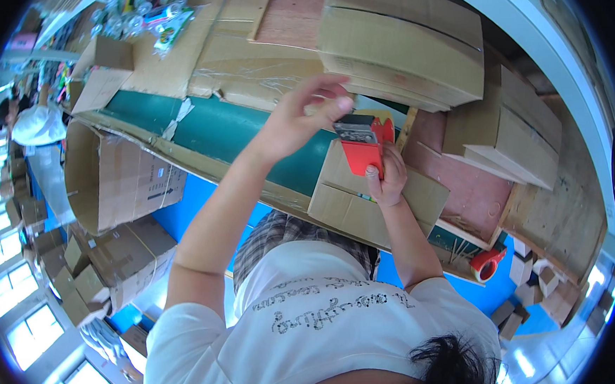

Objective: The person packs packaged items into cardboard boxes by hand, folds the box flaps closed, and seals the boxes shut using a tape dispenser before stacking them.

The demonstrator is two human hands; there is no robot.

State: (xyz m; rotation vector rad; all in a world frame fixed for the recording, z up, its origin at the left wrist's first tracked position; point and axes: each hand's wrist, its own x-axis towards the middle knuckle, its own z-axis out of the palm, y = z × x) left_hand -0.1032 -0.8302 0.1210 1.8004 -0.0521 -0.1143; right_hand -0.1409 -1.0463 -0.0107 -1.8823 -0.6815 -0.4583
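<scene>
My right hand (389, 176) is closed round a red tape dispenser (360, 157) with a dark front end. The dispenser is held above a flat-topped cardboard box (347, 202) on the bench in front of me. My left hand (301, 115) is raised by the dispenser's dark end, its thumb close to it. The left fingers are bent and apart from the thumb, and I see nothing between them.
Large cardboard boxes (400, 42) stand at the far side of the bench, with more cartons (504, 131) to the right. A second red tape dispenser (487, 264) sits at the right edge. Plastic-wrapped items (163, 21) lie far left. An open carton (127, 178) stands beside the bench.
</scene>
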